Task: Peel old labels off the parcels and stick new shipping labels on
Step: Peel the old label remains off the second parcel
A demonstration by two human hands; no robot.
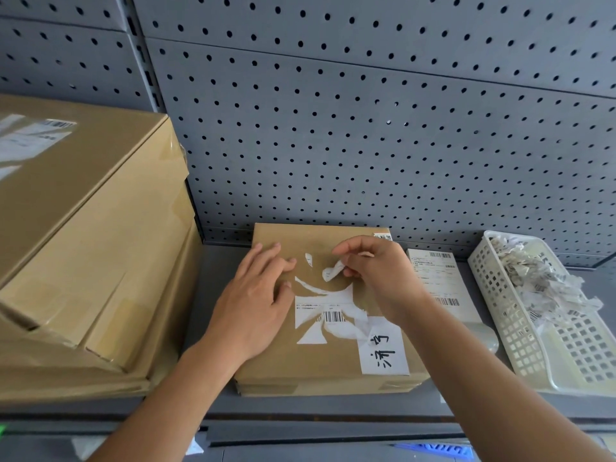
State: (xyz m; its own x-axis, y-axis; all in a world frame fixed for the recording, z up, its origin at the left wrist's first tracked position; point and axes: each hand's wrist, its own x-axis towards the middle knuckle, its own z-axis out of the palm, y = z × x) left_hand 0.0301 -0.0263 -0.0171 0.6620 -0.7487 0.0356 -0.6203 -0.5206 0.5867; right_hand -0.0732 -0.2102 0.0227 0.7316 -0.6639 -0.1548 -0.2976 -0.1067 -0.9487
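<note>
Flat brown cardboard parcel [320, 328] keeps torn white old-label remnants [328, 316]; left hand [256, 301] presses flat, right hand [373, 275] pinches a peeled strip [333, 271]; new label [436, 278] unapplied.

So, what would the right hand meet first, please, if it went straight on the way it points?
Probably the left hand, whose fingers lie flat on the parcel just beyond the torn label strip that the right hand pinches; depth is unclear.
</note>
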